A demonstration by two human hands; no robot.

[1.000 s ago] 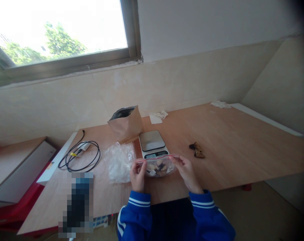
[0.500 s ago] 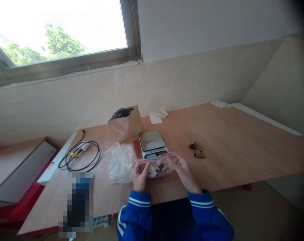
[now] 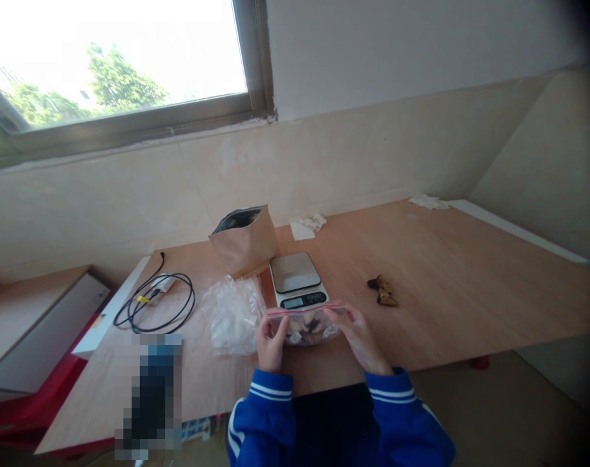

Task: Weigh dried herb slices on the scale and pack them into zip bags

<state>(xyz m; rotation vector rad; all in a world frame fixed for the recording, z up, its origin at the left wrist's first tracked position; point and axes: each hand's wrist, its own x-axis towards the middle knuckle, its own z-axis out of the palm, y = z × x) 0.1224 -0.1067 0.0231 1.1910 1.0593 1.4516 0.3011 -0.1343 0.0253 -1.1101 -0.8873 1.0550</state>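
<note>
A clear zip bag [image 3: 319, 332] with a red strip along its top hangs between my hands, with pale and dark pieces and a small white packet inside. My left hand [image 3: 271, 340] pinches the strip's left end between thumb and fingers. At the other end, my right hand [image 3: 356, 331] grips the top edge. Just beyond the bag is a kitchen scale [image 3: 295, 273] with a bare plate and a lit display. Several clear plastic bags [image 3: 233, 316] lie in a pile left of my left hand. Some brown and dark dried pieces [image 3: 383, 290] rest on the table to the right.
An opened brown paper pouch [image 3: 246, 240] stands behind the scale. Black cable [image 3: 194, 301] and a white adapter [image 3: 163, 283] lie at the left, above a blurred-out dark object [image 3: 153, 395]. Crumpled white paper [image 3: 313, 224] is at the back. The wooden table's [image 3: 470, 285] front edge runs near my sleeves.
The bag's top edge has dropped slightly and lies straighter at the right, showing more of the scale's display. My right fingers have shifted a little along it. Everything else stays put.
</note>
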